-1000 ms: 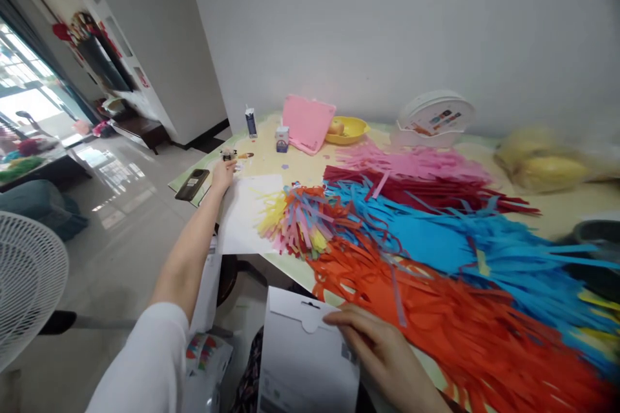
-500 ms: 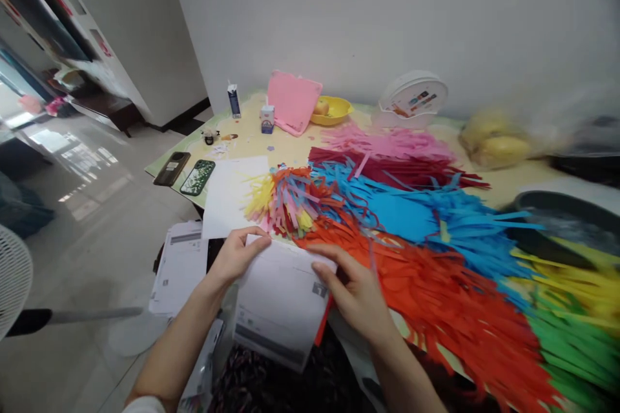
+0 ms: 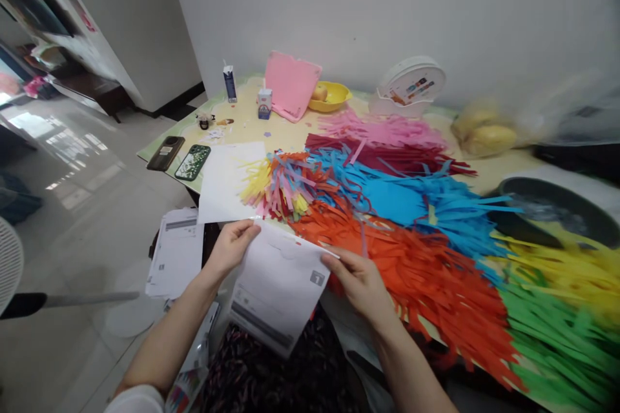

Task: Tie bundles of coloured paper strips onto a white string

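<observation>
A white printed paper envelope (image 3: 278, 287) hangs tilted over my lap, held at its two upper corners. My left hand (image 3: 232, 246) pinches the upper left corner between thumb and fingers. At the upper right corner my right hand (image 3: 356, 277) grips the edge in the same way. A bit of red shows behind its right side; what that is I cannot make out. Just beyond the envelope lie a multicoloured bundle of paper strips (image 3: 281, 187) and a white sheet (image 3: 220, 184). Red fringed paper strips (image 3: 402, 264) spread to the right.
Blue (image 3: 397, 197), pink, dark red, yellow and green strips (image 3: 557, 335) cover the table's right side. Two phones (image 3: 192, 162) lie at its left edge. Farther back stand drink cartons (image 3: 264, 104), a pink tablet case (image 3: 292, 85) and a yellow bowl (image 3: 334, 98). A fan (image 3: 10, 264) stands left.
The envelope is turned a little and held flatter at its corners. My right hand has shifted outward along the edge, and the red piece behind shows less. The view has shifted slightly.
</observation>
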